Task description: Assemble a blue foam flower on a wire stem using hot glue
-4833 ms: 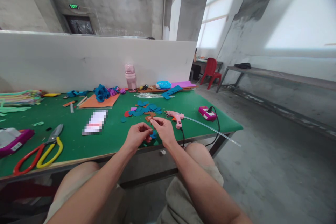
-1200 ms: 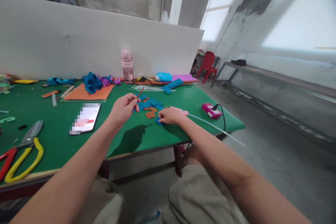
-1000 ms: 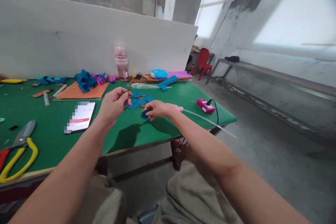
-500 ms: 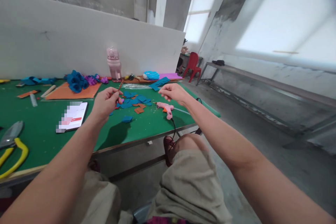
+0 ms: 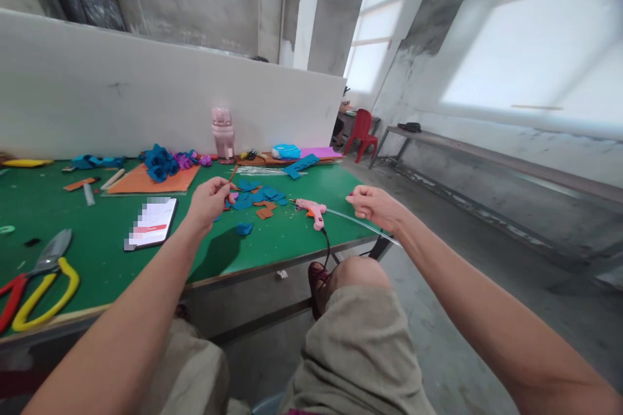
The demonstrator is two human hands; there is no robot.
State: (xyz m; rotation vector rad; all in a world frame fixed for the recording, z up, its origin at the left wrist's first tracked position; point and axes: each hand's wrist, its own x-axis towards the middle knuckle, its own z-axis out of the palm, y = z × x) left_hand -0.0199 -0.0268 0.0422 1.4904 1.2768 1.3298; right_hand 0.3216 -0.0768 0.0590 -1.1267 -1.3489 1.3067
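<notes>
My left hand (image 5: 210, 198) is raised over the green table (image 5: 97, 253) and pinches a thin brown stick (image 5: 233, 173) that points up and away. Just beyond it lies a pile of blue and orange felt pieces (image 5: 257, 195), and one blue felt piece (image 5: 244, 228) lies alone nearer to me. My right hand (image 5: 374, 205) hovers at the table's right end with its fingers curled in and nothing visible in it. A pink glue gun (image 5: 314, 209) lies between my hands, with a clear glue stick (image 5: 363, 224) running behind my right hand.
A phone (image 5: 152, 222) lies left of my left hand. Red and yellow shears (image 5: 39, 275) sit at the near left. Farther back are an orange sheet (image 5: 150, 179), blue felt flowers (image 5: 158, 163) and a pink bottle (image 5: 221, 133) against a white partition. A red chair (image 5: 363, 133) stands beyond the table.
My right hand picked up a blue felt piece, let it drop on the table, then swung right past the glue gun. My left hand kept the stick raised.
</notes>
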